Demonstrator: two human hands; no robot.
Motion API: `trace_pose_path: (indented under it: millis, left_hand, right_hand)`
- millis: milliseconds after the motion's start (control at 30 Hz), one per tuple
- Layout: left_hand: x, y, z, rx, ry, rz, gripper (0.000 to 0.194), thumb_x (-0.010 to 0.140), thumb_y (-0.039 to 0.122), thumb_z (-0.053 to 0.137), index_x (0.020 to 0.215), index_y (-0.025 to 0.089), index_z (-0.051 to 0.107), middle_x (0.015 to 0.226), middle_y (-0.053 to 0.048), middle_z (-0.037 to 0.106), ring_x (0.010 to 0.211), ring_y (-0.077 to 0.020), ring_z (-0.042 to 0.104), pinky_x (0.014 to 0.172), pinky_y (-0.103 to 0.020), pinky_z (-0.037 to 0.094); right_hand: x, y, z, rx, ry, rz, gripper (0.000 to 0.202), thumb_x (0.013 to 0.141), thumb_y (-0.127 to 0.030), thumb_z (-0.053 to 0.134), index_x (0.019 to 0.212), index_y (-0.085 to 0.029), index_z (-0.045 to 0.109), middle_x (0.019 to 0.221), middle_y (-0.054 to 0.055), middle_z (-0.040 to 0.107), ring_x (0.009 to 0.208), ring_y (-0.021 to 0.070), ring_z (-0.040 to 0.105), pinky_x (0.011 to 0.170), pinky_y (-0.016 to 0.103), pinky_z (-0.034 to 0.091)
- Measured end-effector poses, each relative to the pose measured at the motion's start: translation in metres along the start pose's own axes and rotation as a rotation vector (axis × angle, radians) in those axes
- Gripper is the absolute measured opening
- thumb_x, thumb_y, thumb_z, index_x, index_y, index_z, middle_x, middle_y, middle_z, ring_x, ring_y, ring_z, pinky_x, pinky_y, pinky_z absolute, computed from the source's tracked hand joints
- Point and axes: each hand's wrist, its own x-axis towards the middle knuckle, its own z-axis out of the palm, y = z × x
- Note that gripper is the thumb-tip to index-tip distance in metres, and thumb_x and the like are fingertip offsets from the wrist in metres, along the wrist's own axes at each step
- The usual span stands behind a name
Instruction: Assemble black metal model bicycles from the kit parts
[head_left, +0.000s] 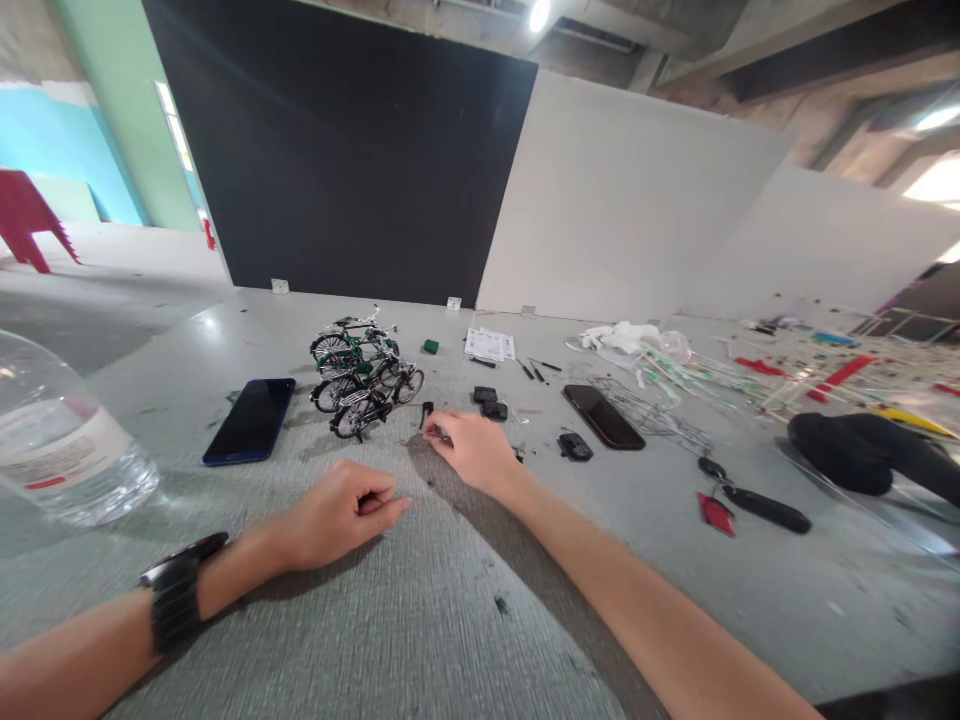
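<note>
My left hand (pixel 341 515) rests on the grey table, its fingers curled in and the thumb stretched forward; nothing shows in the gap between them. Further forward, my right hand (pixel 476 450) has its fingertips pressed together low at the tabletop, and whatever they pinch is too small or hidden to name. Just beyond those fingertips is a small black part (pixel 427 412). Several miniature bicycles (pixel 364 405), some with green parts and the nearest black and silver, stand close together ahead of my left hand.
A blue phone (pixel 251 420) and a water bottle (pixel 67 440) are at left. Black blocks (pixel 491 402), a dark phone (pixel 604 415), instruction sheets (pixel 490 344), a green piece (pixel 430 346) and keys (pixel 765 508) lie around. Plastic sprues (pixel 675 370) pile up at right. A black panel (pixel 352 150) borders the back.
</note>
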Motion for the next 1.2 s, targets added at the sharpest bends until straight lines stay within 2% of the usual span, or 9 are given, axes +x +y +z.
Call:
trace_pose_path:
  millis: [167,333,467,667,1033,1133,1200]
  left_hand:
    - [-0.001,0.001,-0.001,-0.013,-0.012,-0.001,0.045,0.093,0.033,0.051,0.061,0.021,0.022,0.058,0.008,0.021,0.055,-0.0107,0.023,0.053,-0.027,0.021]
    - [-0.001,0.002,-0.002,-0.019,-0.016,-0.007,0.046,0.093,0.033,0.052,0.061,0.021,0.022,0.057,0.008,0.022,0.056,-0.0108,0.023,0.053,-0.027,0.021]
    - [0.000,0.003,-0.002,-0.021,-0.014,-0.003,0.046,0.094,0.033,0.052,0.061,0.021,0.022,0.057,0.008,0.022,0.055,-0.0109,0.023,0.053,-0.027,0.020]
    - [0.000,0.003,-0.001,-0.021,0.000,0.010,0.047,0.094,0.034,0.053,0.061,0.022,0.021,0.057,0.008,0.022,0.055,-0.0110,0.023,0.053,-0.027,0.020]
    - [0.000,0.002,-0.002,-0.048,-0.001,-0.010,0.047,0.094,0.033,0.054,0.061,0.021,0.021,0.057,0.008,0.022,0.055,-0.0106,0.022,0.053,-0.027,0.021]
    - [0.000,0.001,-0.003,-0.047,0.041,-0.019,0.048,0.094,0.034,0.054,0.061,0.021,0.023,0.058,0.008,0.023,0.055,-0.0103,0.024,0.053,-0.026,0.021]
    - [0.001,0.000,-0.003,-0.094,0.114,-0.052,0.043,0.095,0.037,0.055,0.063,0.021,0.033,0.059,0.008,0.032,0.054,-0.0100,0.032,0.052,-0.025,0.026]
  right_hand:
    - [-0.002,0.013,-0.009,-0.055,-0.036,0.071,0.011,0.092,-0.021,0.062,0.097,-0.024,0.071,0.099,0.005,0.077,0.088,0.0227,0.069,0.063,0.029,0.036]
    - [-0.005,0.021,-0.017,-0.086,-0.052,0.069,0.014,0.093,-0.017,0.059,0.098,-0.022,0.070,0.105,0.006,0.076,0.093,0.0225,0.069,0.067,0.030,0.039]
    - [-0.003,0.018,-0.012,-0.108,-0.026,0.072,0.016,0.097,-0.019,0.055,0.106,-0.023,0.068,0.110,0.005,0.075,0.095,0.0222,0.068,0.066,0.029,0.037]
    - [0.003,0.014,-0.003,-0.145,-0.034,0.045,0.015,0.098,-0.015,0.052,0.099,-0.020,0.065,0.103,0.008,0.074,0.086,0.0210,0.067,0.063,0.030,0.033]
    - [-0.004,0.025,-0.004,-0.073,-0.111,0.015,0.017,0.094,-0.012,0.050,0.109,-0.017,0.056,0.114,0.015,0.066,0.070,0.0170,0.059,0.058,0.030,0.028]
    - [-0.004,0.022,-0.007,-0.003,-0.108,0.028,0.012,0.096,-0.016,0.048,0.106,-0.017,0.053,0.111,0.015,0.067,0.072,0.0180,0.060,0.059,0.030,0.029]
    - [-0.006,0.018,-0.013,0.069,-0.100,0.031,0.009,0.098,-0.020,0.046,0.105,-0.018,0.052,0.104,0.012,0.069,0.076,0.0183,0.061,0.061,0.030,0.033]
